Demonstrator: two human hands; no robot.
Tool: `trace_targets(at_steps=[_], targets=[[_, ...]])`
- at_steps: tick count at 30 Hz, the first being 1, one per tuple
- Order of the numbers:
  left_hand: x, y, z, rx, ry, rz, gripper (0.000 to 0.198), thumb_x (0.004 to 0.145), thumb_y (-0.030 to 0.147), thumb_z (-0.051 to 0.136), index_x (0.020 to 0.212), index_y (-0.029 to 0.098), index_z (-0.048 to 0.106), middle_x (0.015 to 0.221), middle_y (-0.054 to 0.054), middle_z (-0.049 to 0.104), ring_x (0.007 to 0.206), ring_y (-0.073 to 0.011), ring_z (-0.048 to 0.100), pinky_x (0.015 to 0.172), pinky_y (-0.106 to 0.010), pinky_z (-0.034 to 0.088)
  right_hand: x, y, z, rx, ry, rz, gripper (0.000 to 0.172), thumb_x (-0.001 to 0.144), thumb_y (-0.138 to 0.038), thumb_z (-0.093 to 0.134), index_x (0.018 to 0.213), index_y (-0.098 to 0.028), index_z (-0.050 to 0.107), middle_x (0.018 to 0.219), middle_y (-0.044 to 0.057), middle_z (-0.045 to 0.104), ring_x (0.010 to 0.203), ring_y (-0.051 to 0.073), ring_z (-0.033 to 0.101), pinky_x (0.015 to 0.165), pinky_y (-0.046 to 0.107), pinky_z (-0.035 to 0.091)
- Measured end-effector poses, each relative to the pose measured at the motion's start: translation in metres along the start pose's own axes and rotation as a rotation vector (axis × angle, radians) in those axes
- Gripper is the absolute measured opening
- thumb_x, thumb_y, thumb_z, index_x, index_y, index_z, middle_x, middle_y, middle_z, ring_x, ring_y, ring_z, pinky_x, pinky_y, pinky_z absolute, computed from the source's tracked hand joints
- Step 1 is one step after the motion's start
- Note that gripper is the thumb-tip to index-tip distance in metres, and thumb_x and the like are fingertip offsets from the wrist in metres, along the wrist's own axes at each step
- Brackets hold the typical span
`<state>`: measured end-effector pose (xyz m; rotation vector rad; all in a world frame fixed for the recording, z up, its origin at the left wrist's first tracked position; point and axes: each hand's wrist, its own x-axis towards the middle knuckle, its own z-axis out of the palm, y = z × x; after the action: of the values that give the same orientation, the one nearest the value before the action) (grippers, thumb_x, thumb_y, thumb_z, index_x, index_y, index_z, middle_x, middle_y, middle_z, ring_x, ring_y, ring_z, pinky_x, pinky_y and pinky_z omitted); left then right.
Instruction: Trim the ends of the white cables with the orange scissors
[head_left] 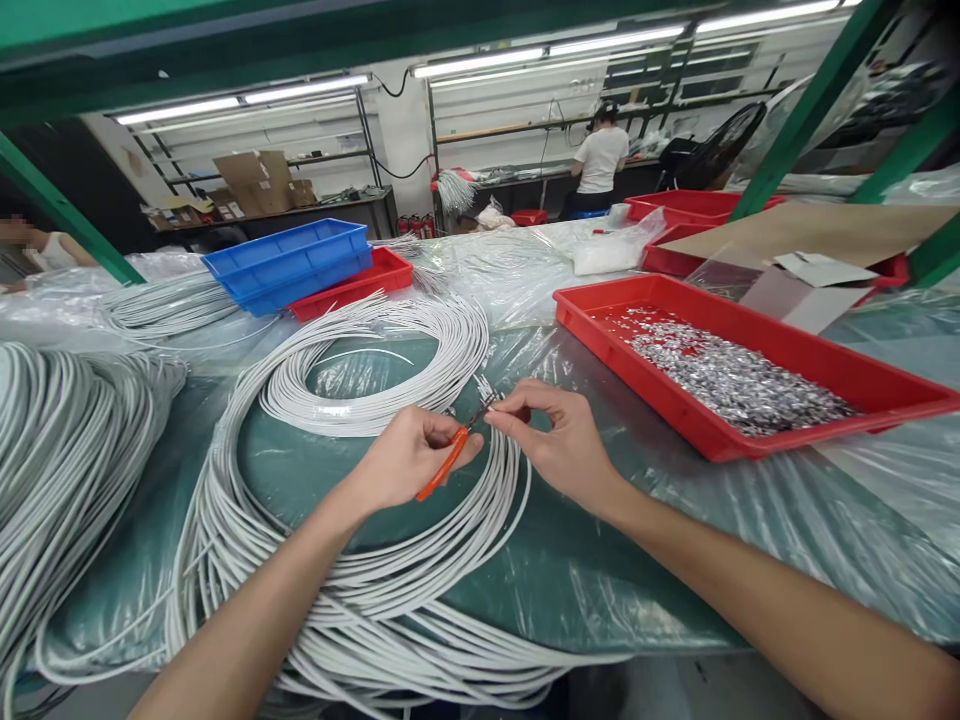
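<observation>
Orange-handled pliers (448, 458) sit in the left hand (409, 455), fingers curled shut around the grips, tip raised toward the right hand (559, 440); the right hand pinches a wire end (487, 400) between thumb and forefinger, other fingers loosely bent, just at the pliers' tip; both hands hover over a big coil (352, 400) of white wire lying on the green table (570, 570) under clear plastic; a red tray (675, 400) of small metal pieces (727, 375) stands to the right, near the right hand; more wire bundles (60, 450) lie at far left; blue trays (289, 260) are stacked behind the coil; a person (600, 160) in white stands at a far bench.
</observation>
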<state>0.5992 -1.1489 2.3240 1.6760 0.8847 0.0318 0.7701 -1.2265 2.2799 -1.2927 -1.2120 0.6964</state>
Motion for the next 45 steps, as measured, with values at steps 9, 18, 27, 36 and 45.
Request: trace_targets(at_steps=[9,18,27,36,45], targets=[[0.004,-0.005,0.004,0.027,0.069,0.013,0.042,0.08,0.038,0.066,0.054,0.016,0.041,0.048,0.006,0.035,0.045,-0.0052,0.03,0.042,-0.019,0.02,-0.004,0.001,0.008,0.043,0.073,0.106,0.016,0.081,-0.02,0.068,0.066,-0.016,0.063,0.065,-0.001,0.056,0.062,0.012,0.046,0.062,0.028,0.037],[0.009,-0.005,0.001,-0.056,0.269,0.113,0.029,0.077,0.036,0.071,0.065,0.013,0.058,0.053,0.005,0.044,0.051,-0.0067,0.038,0.049,-0.019,0.029,-0.002,0.005,0.009,0.209,-0.012,0.188,0.023,0.082,-0.033,0.069,0.068,-0.015,0.063,0.065,0.0,0.056,0.063,0.013,0.048,0.061,0.026,0.037],[0.009,-0.006,0.001,-0.233,0.267,0.139,0.023,0.073,0.032,0.076,0.081,0.012,0.069,0.051,0.005,0.051,0.047,-0.006,0.041,0.046,-0.017,0.032,-0.003,0.003,0.012,0.253,-0.125,0.271,0.031,0.082,-0.038,0.066,0.062,-0.015,0.058,0.059,-0.002,0.048,0.057,0.011,0.041,0.056,0.026,0.032],[0.008,-0.003,-0.001,-0.347,0.158,0.1,0.021,0.074,0.031,0.075,0.072,0.013,0.062,0.046,0.006,0.05,0.04,-0.0052,0.041,0.042,-0.017,0.03,-0.002,0.005,0.009,0.242,-0.217,0.21,0.027,0.085,-0.039,0.065,0.074,-0.015,0.071,0.065,0.002,0.056,0.059,0.012,0.044,0.056,0.027,0.035],[0.004,-0.005,-0.002,-0.602,-0.098,0.07,0.021,0.081,0.031,0.069,0.071,0.015,0.061,0.046,0.007,0.045,0.041,-0.0056,0.039,0.046,-0.023,0.03,0.0,0.0,0.004,0.622,-0.481,0.405,0.029,0.081,-0.042,0.07,0.07,-0.015,0.07,0.059,0.0,0.052,0.056,0.011,0.044,0.056,0.026,0.036]])
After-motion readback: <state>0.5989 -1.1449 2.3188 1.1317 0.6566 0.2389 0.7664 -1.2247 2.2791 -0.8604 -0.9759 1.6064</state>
